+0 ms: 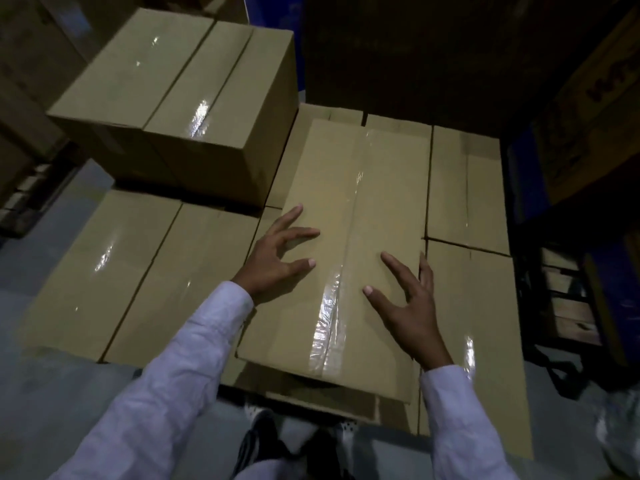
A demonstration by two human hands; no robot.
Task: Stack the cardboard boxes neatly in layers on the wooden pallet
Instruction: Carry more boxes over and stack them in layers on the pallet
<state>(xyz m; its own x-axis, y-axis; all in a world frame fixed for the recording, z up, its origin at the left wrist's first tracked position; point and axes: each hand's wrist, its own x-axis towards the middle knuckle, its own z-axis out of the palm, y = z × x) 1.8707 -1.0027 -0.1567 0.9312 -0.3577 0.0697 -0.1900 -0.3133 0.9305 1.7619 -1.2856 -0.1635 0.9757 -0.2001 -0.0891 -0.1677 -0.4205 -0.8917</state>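
Now atop the lower layer of boxes (138,271), a taped cardboard box (349,216) lies flat; left hand (273,261) and right hand (412,313) spread wide over its top, gripping nothing.

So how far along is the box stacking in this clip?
Done: a bottom layer of taped brown cardboard boxes, plus two second-layer boxes back-left. In hand: left hand and right hand spread over the long middle box. Left: the rest of that layer.
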